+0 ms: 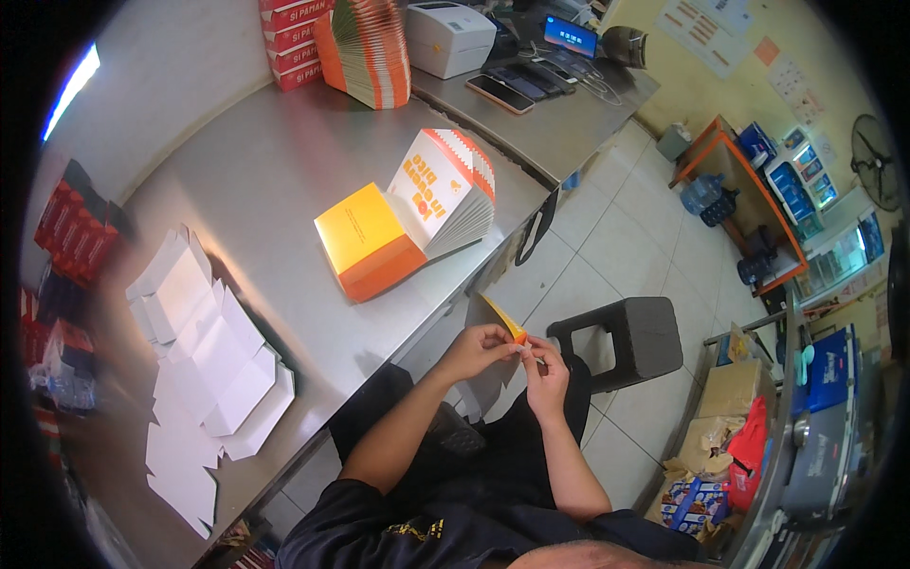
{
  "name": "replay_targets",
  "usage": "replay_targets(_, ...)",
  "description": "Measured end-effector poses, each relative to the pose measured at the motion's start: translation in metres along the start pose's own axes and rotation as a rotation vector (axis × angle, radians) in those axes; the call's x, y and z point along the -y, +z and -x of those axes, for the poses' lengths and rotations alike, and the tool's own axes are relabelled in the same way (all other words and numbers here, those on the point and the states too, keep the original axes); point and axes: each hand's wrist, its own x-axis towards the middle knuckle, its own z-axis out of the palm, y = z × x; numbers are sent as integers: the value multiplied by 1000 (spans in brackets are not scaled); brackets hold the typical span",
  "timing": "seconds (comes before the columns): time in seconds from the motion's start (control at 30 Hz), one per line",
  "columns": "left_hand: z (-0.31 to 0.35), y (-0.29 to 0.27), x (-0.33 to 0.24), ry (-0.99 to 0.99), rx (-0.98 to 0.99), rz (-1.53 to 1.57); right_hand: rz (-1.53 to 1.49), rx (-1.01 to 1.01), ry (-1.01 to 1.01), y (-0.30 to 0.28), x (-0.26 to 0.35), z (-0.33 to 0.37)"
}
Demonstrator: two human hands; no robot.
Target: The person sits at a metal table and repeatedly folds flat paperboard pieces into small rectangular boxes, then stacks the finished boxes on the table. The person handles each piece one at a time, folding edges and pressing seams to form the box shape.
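Note:
Over my lap, both hands pinch a thin yellow and orange piece of card (504, 316). My left hand (474, 351) has its fingertips closed on the lower orange end. Against the same end presses my right hand (547, 375), its thumb and fingers together and almost touching the left ones. The fingers cover part of the card's fold. On the metal table to the left sits a yellow-topped stack of cards or flat boxes (365, 232) with orange sides. A fanned stack of white cards with orange print (445, 190) leans beside it.
Flat white die-cut cartons (218, 360) lie on the metal table (275, 190). Behind stand an orange-white stack (365, 52), red boxes (294, 43), a white label printer (448, 40) and phones (517, 85). A dark plastic stool (649, 337) stands to my right.

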Motion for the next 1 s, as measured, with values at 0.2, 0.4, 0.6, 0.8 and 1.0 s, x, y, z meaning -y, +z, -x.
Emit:
replay_targets(0.2,4,10,-7,19,-38,-248,-142,-52,75,-2,-23,6)
replay_targets(0.4,1,12,8,-12,-44,10,-136,-133,126,1,-29,13)
replay_targets(0.6,4,17,7,33,-106,-311,5,-138,119,3,-7,15)
replay_targets(0.8,10,30,14,226,-154,-481,74,-175,79,6,-9,15)
replay_targets(1.0,11,38,5,260,-362,-472,201,-246,67,-4,-6,6)
